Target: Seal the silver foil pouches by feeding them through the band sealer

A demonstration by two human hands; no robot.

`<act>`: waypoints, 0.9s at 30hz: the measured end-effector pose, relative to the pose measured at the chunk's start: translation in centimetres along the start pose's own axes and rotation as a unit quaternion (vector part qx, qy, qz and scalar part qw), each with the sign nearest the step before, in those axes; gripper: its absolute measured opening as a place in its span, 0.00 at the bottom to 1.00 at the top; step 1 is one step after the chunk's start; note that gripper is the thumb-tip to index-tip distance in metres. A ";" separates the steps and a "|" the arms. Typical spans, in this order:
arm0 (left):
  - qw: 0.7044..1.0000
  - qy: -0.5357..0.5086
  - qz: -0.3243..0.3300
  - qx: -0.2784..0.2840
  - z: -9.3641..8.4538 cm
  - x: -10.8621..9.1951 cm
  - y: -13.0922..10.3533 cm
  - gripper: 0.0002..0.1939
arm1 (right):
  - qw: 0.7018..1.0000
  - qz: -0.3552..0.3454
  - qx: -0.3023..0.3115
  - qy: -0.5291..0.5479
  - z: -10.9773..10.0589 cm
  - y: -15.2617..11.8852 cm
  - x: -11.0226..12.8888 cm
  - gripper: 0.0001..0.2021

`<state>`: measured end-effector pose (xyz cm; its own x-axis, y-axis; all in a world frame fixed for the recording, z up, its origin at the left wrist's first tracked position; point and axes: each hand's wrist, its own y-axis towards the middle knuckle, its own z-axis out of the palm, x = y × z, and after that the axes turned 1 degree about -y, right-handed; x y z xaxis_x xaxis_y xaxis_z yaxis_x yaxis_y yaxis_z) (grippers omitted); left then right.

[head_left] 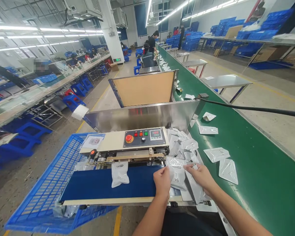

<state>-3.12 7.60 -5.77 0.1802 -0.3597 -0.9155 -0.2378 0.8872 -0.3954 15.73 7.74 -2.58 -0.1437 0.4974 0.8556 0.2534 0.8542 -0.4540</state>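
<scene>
At the right end of the blue belt (93, 185), your left fingers (165, 173) and right fingers (192, 168) pinch a glossy, dark-printed white pouch (178, 177)

L hand (162, 182): lower ctr of frame; pinching upper L edge of wht. pouch (178, 178).
R hand (199, 175): lower ctr-R; thumb + fingertips at same pouch's upper R corner; 2nd pouch (194, 188) directly below hand, grip on it unclear.
Machine (113, 139): ctr; cream housing, ctrl panel (135, 143) w/ red + green buttons, lit display.
Blue belt (93, 185): lower ctr-L; belt pouch (120, 177), qty 1, top edge at machine.
Pouch pile (182, 146): ctr-R, just beside machine.
Blue crate (39, 196): lower L, partly under belt.
Green conveyor (260, 160): R side to upper ctr; scattered pouches (216, 154) on it.
Blk. cable (248, 109): mid R, across conveyor.
</scene>
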 end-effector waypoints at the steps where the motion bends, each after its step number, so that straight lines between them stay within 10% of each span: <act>1: 1.000 -0.007 -0.016 -0.017 0.2 0.1 0.5 0.27 | 1.000 0.022 0.003 0.005 0.3 0.5 0.2 0.19; 10: 0.998 -0.030 -0.004 -0.063 -5.6 -1.2 2.4 0.33 | 0.998 -0.011 0.068 -0.006 3.8 1.2 3.4 0.19; 15: 0.968 0.071 0.171 -0.168 -9.3 -2.2 -1.2 0.29 | 0.999 0.007 0.024 0.043 3.0 -0.8 1.8 0.28; 21: 0.978 0.096 0.143 0.116 -3.6 -1.7 -4.7 0.25 | 0.989 -0.011 0.022 0.146 5.9 -2.7 1.4 0.33; 27: 0.991 0.038 0.095 0.087 -1.5 -2.0 -2.8 0.31 | 0.977 -0.023 0.045 0.208 3.9 -2.9 1.1 0.33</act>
<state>-4.20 5.42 -3.00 0.0742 -0.1965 -0.9777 -0.0921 0.9748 -0.2030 11.12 6.36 -1.32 0.2537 0.3700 0.8937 0.1679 0.8931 -0.4174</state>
